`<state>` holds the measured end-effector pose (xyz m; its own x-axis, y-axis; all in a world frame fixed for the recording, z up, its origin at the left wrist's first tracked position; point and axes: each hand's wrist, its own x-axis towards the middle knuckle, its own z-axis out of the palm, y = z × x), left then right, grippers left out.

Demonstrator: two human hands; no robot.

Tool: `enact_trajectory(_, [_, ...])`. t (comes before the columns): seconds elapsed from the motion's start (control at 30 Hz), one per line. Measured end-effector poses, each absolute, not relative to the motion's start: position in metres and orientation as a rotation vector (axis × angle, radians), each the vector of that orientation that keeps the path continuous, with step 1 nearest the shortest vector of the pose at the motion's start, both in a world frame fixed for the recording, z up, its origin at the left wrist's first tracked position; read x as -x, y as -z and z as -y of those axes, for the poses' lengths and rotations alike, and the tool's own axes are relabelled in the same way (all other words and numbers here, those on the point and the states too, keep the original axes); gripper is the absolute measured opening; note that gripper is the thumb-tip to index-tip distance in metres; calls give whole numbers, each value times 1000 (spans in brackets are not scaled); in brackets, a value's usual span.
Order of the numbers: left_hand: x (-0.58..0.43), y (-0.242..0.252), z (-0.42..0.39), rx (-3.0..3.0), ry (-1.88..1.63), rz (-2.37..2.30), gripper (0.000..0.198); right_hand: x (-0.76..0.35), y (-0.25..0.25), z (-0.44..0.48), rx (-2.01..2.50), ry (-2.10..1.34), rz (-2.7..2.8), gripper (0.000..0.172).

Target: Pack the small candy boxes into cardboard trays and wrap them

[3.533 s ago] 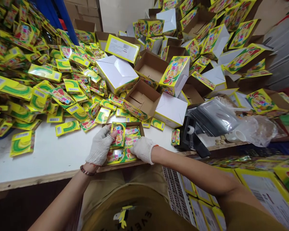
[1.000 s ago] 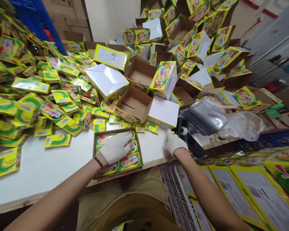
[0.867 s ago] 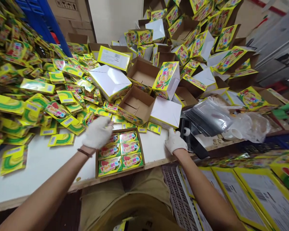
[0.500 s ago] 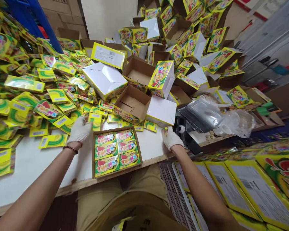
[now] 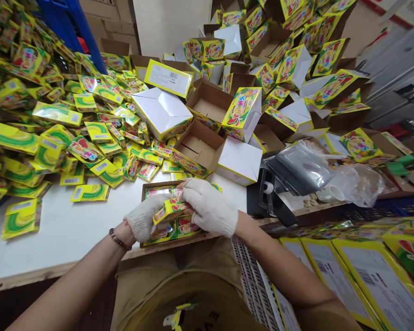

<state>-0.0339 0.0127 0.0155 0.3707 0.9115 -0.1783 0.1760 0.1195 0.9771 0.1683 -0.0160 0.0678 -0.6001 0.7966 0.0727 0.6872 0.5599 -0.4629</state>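
Both my hands wear white knit gloves and meet over a shallow brown cardboard tray (image 5: 145, 189) at the table's near edge. My left hand (image 5: 144, 219) and my right hand (image 5: 209, 207) are closed together on a yellow snack packet (image 5: 168, 209), held just above the tray. The tray is lined with more yellow packets (image 5: 182, 227), mostly covered by my hands.
A big heap of loose yellow packets (image 5: 65, 124) covers the left of the white table (image 5: 55, 230). Empty open cartons (image 5: 200, 147) and printed boxes pile up behind and to the right. A black tape dispenser (image 5: 269, 193) and plastic bags (image 5: 317, 170) sit right. Flat yellow boxes (image 5: 365, 276) lie low on the right.
My left hand left the packet pile and my right hand left the dispenser side. Both came together over the tray, now gripping a packet between them.
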Motion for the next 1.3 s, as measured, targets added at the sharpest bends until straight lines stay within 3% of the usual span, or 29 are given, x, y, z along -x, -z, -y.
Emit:
enact_trajectory(0.13, [58,-15,-2,-1420,-609,-1197,21,-155,-46,12,1384,-1004,2389,15])
enact_trajectory(0.3, [77,-11,23,-1388,-988,-1583,44,-147,-34,6,1509,-1305,2363,9])
enact_trajectory(0.53, [69,29,60,-1423,-1149,-1607,53,-149,-32,3,1578,-1402,2368,14])
enact_trajectory(0.8, [61,45,70,-1042,-1283,-1406,73,-123,-20,-23,1263,-1598,2374,14])
enact_trajectory(0.97, [65,45,76,-1049,-1264,-1415,56,-145,-27,-28,1461,-1452,2208,9])
enact_trajectory(1.17, [64,48,72,-998,-1251,-1365,60,-141,-38,-25,1346,-1258,2628,7])
enact_trajectory(1.23, [63,51,72,-987,-1291,-1378,60,-127,-35,-17,1373,-1041,2723,17])
enact_trajectory(1.3, [61,54,75,-969,-1331,-1396,61,-117,-31,-8,1280,-882,2808,42])
